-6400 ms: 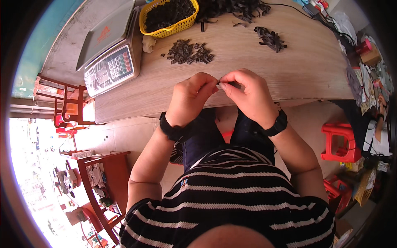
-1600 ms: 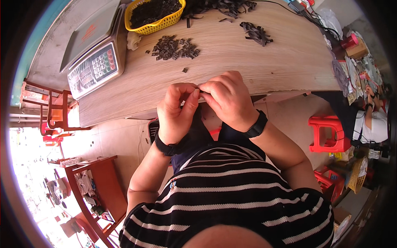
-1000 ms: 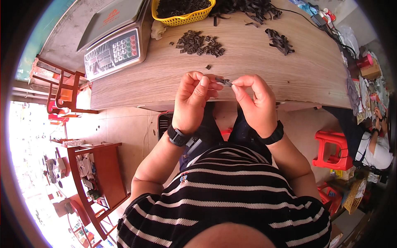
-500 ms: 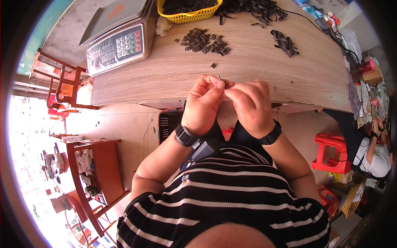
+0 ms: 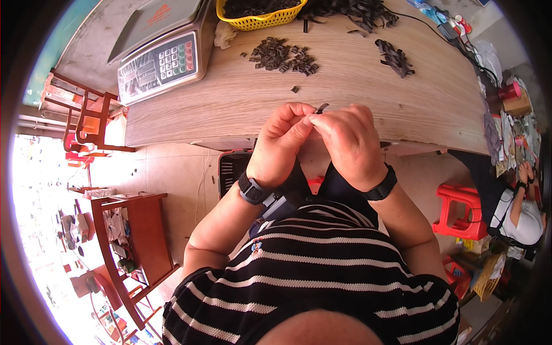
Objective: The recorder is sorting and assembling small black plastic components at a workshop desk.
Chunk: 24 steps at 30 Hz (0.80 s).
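Note:
A short black strip (image 5: 322, 108) sticks up between my hands, just above the near edge of the table (image 5: 201, 118). My left hand (image 5: 283, 141) pinches it with thumb and index finger. Fingers of my right hand (image 5: 352, 144) are pinched together against the same strip, fingertips touching those of the left; its lower part is hidden by them. Beyond my hands lies a single small black piece (image 5: 295, 89). Farther off is a pile of small folded black pieces (image 5: 282, 56). Loose black strips (image 5: 394, 57) lie in a bunch to the right.
At the left stands a scale (image 5: 164, 60) with a keypad. A yellow basket (image 5: 261, 22) of black pieces is at the back, beside a heap of black strips (image 5: 368, 14). A red stool (image 5: 460, 211) stands right; another person (image 5: 520, 215) sits beyond it.
The black strip now stands out longer above my fingertips, tilted to the right. My right hand has turned slightly and its fingertips have come closer to my left thumb.

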{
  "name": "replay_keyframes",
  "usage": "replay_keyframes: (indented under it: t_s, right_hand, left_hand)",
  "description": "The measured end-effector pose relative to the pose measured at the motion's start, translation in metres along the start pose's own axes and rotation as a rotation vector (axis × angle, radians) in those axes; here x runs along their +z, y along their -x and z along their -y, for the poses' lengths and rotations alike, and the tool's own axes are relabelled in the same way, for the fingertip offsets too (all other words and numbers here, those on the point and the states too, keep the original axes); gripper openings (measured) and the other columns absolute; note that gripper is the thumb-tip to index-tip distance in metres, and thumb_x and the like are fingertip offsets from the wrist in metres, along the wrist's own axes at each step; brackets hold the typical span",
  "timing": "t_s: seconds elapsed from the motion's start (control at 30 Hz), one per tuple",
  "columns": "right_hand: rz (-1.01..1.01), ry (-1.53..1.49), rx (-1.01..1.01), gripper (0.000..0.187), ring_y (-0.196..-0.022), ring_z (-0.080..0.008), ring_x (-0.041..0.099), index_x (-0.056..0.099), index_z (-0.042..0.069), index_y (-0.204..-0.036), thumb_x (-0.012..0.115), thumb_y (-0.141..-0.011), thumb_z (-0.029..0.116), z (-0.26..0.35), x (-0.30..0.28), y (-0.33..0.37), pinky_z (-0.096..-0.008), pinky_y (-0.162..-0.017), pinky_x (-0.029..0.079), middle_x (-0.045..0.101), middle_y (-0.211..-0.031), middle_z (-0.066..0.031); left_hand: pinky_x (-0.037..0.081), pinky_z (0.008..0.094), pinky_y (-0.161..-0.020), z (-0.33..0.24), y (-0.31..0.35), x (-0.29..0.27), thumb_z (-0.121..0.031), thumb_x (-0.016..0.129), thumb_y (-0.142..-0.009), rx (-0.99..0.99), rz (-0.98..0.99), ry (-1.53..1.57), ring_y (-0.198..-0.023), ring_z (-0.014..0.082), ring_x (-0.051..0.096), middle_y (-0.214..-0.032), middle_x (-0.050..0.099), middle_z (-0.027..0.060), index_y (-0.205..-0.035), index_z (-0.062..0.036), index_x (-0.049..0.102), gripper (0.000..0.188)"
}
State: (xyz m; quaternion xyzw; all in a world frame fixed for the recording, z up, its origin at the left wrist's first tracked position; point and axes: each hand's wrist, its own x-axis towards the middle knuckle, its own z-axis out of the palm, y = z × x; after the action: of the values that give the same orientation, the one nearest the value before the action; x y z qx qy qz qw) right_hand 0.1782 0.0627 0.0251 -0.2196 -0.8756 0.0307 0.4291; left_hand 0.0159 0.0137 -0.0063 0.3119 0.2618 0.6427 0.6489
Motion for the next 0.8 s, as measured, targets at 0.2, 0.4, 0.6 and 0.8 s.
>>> replay_keyframes:
  t_s: [0.2,0.4,0.6,0.8]
  right_hand:
    - [-0.057,-0.065,0.11,0.032,-0.088,-0.0236,0.061,0.064,0.01,-0.112,0.069,-0.082,0.002,0.0017,0.0014,-0.0029,-0.0382,-0.084,0.045,0.067,-0.096,-0.002]
    - [-0.055,-0.103,0.191,0.031,-0.087,-0.027,0.061,0.064,0.009,-0.112,0.072,-0.082,0.002,0.0005,0.0004,-0.0015,-0.0396,-0.082,0.046,0.067,-0.095,-0.0045]
    - [-0.101,-0.107,0.208,0.031,-0.088,-0.0281,0.062,0.065,0.009,-0.109,0.073,-0.081,0.001,0.0007,-0.0018,-0.0053,-0.0397,-0.082,0.047,0.068,-0.097,-0.0062]
    - [-0.111,-0.246,0.389,0.021,-0.086,-0.0252,0.065,0.066,0.005,-0.102,0.073,-0.083,-0.001,0.0005,-0.0038,-0.0018,-0.036,-0.078,0.051,0.068,-0.096,-0.0086]
  left_hand:
    - [0.052,0.0321,-0.091,-0.0008,-0.0035,-0.001,-0.009,0.058,-0.102,-0.011,-0.048,-0.053,-0.1,0.0165,0.065,-0.112,0.067,0.0083,-0.12,-0.0009,0.061,0.02]
    - [0.051,0.0281,-0.088,0.0016,-0.0005,-0.0068,-0.009,0.062,-0.1,0.025,0.027,-0.15,-0.094,0.0132,0.065,-0.106,0.07,0.0065,-0.117,-0.0011,0.062,0.019]
    - [0.05,0.0253,-0.081,-0.0024,-0.0008,-0.0047,-0.01,0.063,-0.1,0.075,-0.049,-0.278,-0.086,0.0115,0.063,-0.096,0.07,0.0054,-0.109,-0.0024,0.061,0.012]
    - [0.048,0.0242,-0.077,-0.0013,-0.001,-0.0067,-0.012,0.063,-0.1,0.085,-0.09,-0.282,-0.08,0.0108,0.061,-0.089,0.068,0.0045,-0.107,-0.0035,0.059,0.011]
